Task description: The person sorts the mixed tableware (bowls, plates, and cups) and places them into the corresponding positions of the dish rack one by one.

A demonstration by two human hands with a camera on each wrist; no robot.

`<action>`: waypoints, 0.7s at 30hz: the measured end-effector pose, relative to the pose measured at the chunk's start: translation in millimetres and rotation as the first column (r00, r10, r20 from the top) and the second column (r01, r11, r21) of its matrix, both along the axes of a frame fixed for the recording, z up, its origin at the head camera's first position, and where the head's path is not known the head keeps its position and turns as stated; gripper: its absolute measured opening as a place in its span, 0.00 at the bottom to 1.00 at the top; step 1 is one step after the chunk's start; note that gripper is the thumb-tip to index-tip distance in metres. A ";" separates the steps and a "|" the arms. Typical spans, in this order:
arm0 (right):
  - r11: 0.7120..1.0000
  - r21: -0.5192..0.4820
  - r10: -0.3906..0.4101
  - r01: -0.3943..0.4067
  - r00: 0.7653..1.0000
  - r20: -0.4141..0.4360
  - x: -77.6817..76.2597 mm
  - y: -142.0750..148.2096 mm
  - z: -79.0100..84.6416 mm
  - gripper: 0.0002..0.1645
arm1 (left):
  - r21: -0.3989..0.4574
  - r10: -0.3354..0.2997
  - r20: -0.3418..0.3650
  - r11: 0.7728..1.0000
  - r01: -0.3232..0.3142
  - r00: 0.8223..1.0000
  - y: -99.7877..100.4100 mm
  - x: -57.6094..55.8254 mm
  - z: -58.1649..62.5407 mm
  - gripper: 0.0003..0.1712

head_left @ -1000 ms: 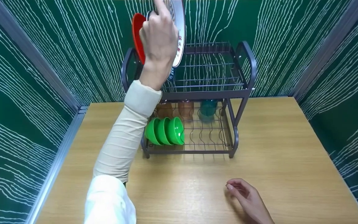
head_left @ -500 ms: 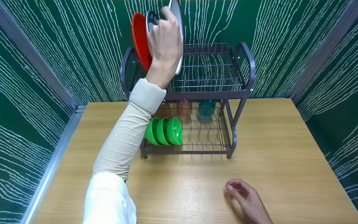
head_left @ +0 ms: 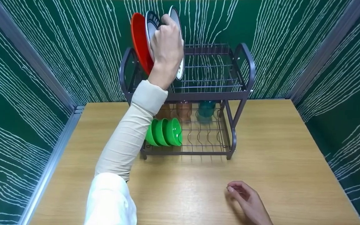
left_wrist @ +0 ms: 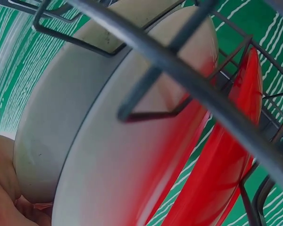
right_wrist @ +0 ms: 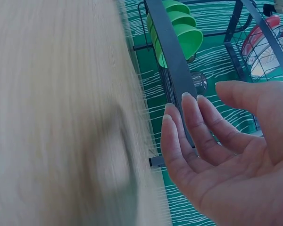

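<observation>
At the top tier of the dish rack, my left hand holds a white plate with a dark rim, which stands on edge among the wires. To its left are another white plate with dark lettering and a red plate, both upright. In the left wrist view my left fingers are at the lower edge of the outer white plate. My right hand is over the front of the table, fingers loosely curved, holding nothing.
On the lower tier, three green bowls lean in a row at the left. Behind them stand brownish glasses and a teal glass. Black side handles rise above the top tier. The wooden table is bounded by green walls.
My left hand has lowered the white plate into the top tier, and its patterned face has turned closer to edge-on. The lettered plate shows more now. My right hand stays put.
</observation>
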State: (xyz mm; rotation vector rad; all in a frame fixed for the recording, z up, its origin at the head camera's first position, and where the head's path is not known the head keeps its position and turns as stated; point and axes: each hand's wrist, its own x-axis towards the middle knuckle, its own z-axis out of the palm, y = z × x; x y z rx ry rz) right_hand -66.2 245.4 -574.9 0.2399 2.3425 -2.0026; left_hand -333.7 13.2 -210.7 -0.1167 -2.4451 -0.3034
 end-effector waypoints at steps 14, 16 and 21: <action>1.000 0.022 0.003 -0.003 1.000 -0.017 0.4 0.5 -3.0 0.14 | 0.047 0.003 0.072 0.999 -0.006 0.997 -0.2 3.7 -1.5 0.31; 1.000 0.024 0.004 -0.004 1.000 -0.018 0.7 0.7 -2.9 0.14 | 0.038 0.006 0.083 0.999 -0.010 0.997 -0.3 5.0 -2.0 0.32; 1.000 0.026 0.009 -0.009 1.000 -0.026 1.7 0.7 -4.1 0.14 | 0.007 0.020 0.068 1.000 -0.020 0.997 -0.8 6.3 -3.0 0.32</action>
